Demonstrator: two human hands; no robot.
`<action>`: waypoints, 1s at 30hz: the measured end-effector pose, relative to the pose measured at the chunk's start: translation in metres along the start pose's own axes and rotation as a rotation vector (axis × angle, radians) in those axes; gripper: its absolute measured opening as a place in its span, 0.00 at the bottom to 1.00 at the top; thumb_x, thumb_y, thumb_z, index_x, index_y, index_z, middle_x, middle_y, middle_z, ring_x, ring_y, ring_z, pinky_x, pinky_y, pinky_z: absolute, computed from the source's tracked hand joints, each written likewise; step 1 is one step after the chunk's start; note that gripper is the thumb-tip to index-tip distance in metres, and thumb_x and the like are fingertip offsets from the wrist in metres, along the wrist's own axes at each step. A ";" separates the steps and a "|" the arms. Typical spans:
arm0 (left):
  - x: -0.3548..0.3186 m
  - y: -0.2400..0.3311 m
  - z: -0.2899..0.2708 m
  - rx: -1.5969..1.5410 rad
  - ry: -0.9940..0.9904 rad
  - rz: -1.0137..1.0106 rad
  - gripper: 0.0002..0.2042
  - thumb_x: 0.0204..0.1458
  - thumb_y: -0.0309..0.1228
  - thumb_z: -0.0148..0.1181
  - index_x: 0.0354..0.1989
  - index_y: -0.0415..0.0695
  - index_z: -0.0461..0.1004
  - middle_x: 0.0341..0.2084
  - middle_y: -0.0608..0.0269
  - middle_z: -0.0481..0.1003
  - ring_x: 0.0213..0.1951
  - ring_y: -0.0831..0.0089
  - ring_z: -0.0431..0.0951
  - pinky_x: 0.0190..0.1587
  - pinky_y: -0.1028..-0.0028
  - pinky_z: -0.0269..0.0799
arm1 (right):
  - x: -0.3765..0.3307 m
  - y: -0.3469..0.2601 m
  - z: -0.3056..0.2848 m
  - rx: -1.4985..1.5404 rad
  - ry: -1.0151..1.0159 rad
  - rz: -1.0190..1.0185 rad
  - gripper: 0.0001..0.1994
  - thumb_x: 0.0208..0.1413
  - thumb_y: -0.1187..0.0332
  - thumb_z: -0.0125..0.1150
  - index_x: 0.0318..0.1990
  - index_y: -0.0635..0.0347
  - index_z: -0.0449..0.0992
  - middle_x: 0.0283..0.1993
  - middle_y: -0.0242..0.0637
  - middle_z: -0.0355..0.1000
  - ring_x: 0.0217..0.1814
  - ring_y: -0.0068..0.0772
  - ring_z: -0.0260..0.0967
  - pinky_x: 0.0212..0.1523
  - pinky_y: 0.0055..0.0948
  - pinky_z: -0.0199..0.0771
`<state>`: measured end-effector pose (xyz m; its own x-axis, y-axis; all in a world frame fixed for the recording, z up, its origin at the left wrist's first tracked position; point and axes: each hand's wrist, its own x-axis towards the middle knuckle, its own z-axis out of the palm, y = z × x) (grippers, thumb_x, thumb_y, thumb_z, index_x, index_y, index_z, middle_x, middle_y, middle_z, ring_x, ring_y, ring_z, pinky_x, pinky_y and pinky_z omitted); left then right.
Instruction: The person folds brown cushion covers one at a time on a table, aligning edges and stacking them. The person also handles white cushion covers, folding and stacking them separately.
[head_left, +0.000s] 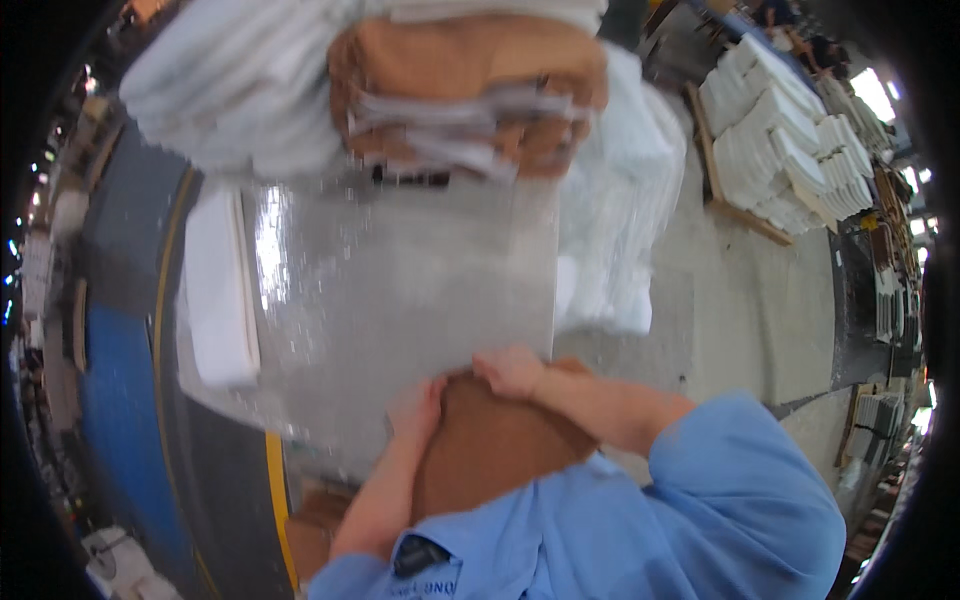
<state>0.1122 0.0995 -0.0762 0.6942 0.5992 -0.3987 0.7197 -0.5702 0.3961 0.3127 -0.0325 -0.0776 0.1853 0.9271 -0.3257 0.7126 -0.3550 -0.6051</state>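
Against my front is a brown piece that looks like cardboard (pixel 500 445), its far edge at the near side of a shiny grey table (pixel 420 280). My left hand (pixel 425 405) closes on its far left corner. Further right along the same edge, my right hand (pixel 510 372) has its fingers curled over the top. Both hands are a little blurred, and the lower part of the brown piece disappears behind my blue shirt.
On the table's far side sits a brown bundle (pixel 460 60) with white papers at its front. White stacked pieces (pixel 620 200) flank it, and a white slab (pixel 220 290) lies at the left edge. Further right, a pallet (pixel 750 222) bears more white stacks. Blue flooring (pixel 125 390) runs along the left.
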 end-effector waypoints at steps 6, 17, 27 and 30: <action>0.004 0.017 -0.045 0.076 0.061 0.121 0.16 0.65 0.46 0.57 0.46 0.45 0.79 0.41 0.44 0.81 0.46 0.43 0.80 0.47 0.47 0.73 | 0.007 -0.019 -0.036 0.005 -0.048 -0.030 0.16 0.65 0.54 0.58 0.53 0.52 0.75 0.50 0.47 0.78 0.52 0.57 0.76 0.52 0.53 0.76; -0.078 0.036 -0.065 -0.057 -0.653 0.110 0.34 0.72 0.53 0.33 0.79 0.43 0.51 0.79 0.51 0.49 0.79 0.53 0.47 0.79 0.58 0.44 | -0.054 -0.055 -0.079 -0.147 -0.790 -0.024 0.39 0.70 0.31 0.29 0.81 0.39 0.51 0.85 0.40 0.42 0.87 0.44 0.35 0.82 0.59 0.35; -0.069 0.025 -0.104 -0.094 -0.550 -0.159 0.35 0.69 0.54 0.45 0.74 0.38 0.60 0.73 0.45 0.62 0.73 0.47 0.62 0.73 0.59 0.59 | -0.033 0.026 -0.098 0.229 -0.218 0.134 0.32 0.69 0.44 0.52 0.70 0.57 0.69 0.70 0.53 0.69 0.73 0.52 0.65 0.72 0.43 0.65; -0.115 -0.019 -0.122 0.013 -0.328 -0.237 0.39 0.66 0.55 0.51 0.72 0.31 0.60 0.69 0.38 0.66 0.69 0.45 0.68 0.71 0.59 0.63 | -0.074 0.045 -0.126 0.256 -0.107 0.404 0.37 0.61 0.42 0.64 0.68 0.61 0.69 0.67 0.54 0.71 0.71 0.51 0.67 0.69 0.46 0.68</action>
<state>0.0178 0.1096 0.0628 0.4736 0.5050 -0.7216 0.8590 -0.4459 0.2516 0.4163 -0.1017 0.0101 0.3330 0.6963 -0.6359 0.4066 -0.7145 -0.5694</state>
